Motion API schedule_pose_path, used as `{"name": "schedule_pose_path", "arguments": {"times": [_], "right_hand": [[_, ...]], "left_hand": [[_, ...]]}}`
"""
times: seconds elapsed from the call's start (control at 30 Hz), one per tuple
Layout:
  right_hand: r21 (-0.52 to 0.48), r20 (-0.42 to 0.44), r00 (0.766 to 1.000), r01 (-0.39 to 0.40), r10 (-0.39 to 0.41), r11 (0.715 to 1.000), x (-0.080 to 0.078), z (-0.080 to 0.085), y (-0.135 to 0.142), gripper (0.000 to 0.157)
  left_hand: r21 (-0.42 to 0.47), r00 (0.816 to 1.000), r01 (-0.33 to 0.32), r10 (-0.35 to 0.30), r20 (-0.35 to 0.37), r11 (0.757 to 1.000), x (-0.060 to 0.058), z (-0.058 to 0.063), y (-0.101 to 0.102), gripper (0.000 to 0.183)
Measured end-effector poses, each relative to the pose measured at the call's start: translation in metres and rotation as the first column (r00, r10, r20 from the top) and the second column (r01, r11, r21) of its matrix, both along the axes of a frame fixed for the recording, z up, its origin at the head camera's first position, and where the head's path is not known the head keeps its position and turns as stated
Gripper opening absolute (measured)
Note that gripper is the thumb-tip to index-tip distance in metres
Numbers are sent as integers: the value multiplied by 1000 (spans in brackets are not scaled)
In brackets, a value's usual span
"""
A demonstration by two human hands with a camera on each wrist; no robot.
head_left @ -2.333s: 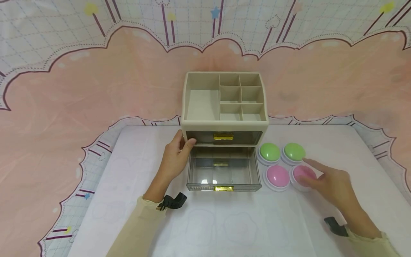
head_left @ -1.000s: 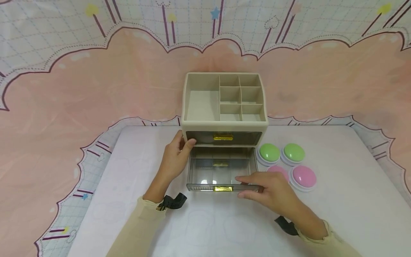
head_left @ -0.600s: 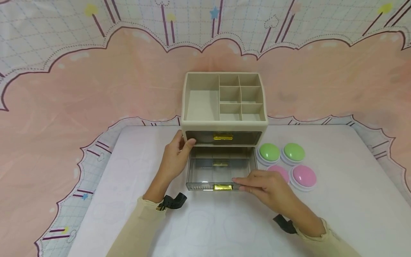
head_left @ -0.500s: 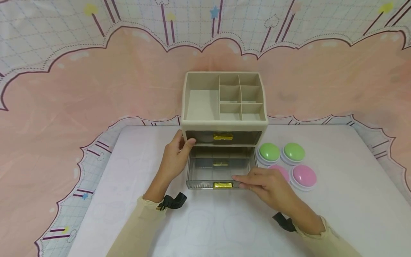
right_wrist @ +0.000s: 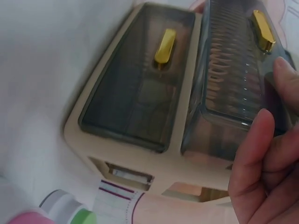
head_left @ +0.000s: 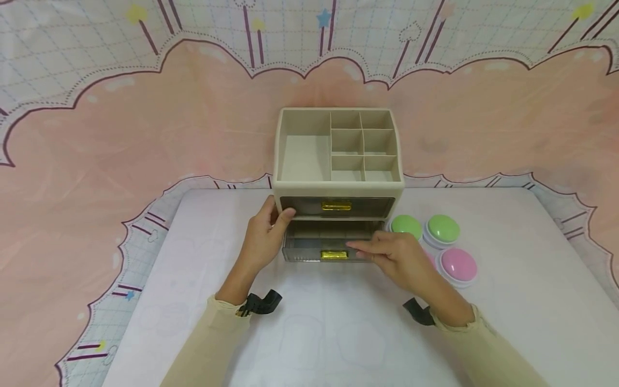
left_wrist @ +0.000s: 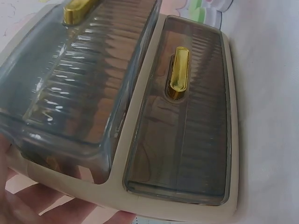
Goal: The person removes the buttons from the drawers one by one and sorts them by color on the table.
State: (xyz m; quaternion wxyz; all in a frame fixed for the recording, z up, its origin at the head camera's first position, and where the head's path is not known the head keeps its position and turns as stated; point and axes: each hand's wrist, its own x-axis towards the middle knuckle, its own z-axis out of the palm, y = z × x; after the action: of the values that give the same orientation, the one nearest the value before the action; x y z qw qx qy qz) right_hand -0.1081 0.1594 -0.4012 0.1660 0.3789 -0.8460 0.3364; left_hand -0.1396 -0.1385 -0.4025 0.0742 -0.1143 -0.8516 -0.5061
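One left hand (head_left: pixel 261 240) gripping organizer (head_left: pixel 338 186) edge, right hand (head_left: pixel 402 260) straight-fingered against jutting drawer (head_left: pixel 311 252), tabletop (head_left: pixel 329 333) room in front

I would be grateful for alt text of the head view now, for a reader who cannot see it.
A person's left hand grips the left side of a beige organizer while the right hand is at the front of its partly open, see-through drawer. Green domes and pink domes sit to its right on a white table.
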Motion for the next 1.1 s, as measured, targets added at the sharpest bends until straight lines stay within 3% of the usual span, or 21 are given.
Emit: {"name": "schedule_pose_path", "arguments": {"times": [0.2,0.4,0.5,0.6,0.67,0.83,0.93,1.1], "right_hand": [[-21,-7,999,47,-48,999,-9,-1,-2,33],[-46,-83,991,100,-103,994,-9,-4,-5,33],[-51,-110,968,223,-227,974,-2,-3,-7,34],[-74,-118,926,352,-359,933,8,-1,-11,40],[-120,-123,912,379,-392,918,15,-1,-15,41],[-213,-114,941,290,-319,933,25,-7,-28,37],[-224,-48,963,248,-264,943,27,-12,-35,34],[-226,62,969,249,-241,942,22,-18,-42,29]], "left_hand": [[7,1000,0,0,1,1000,0,-1,0,44],[4,1000,4,-4,2,1000,-1,-2,0,46],[1,1000,0,0,1,1000,-1,-1,0,47],[1,1000,0,0,-4,1000,-1,-1,0,47],[2,1000,2,-2,-7,1000,-1,-1,1,47],[5,1000,7,-7,-10,1000,0,-1,1,46],[4,1000,7,-7,-8,1000,0,-1,1,46],[8,1000,5,-5,-9,1000,1,1,1,46]]}}
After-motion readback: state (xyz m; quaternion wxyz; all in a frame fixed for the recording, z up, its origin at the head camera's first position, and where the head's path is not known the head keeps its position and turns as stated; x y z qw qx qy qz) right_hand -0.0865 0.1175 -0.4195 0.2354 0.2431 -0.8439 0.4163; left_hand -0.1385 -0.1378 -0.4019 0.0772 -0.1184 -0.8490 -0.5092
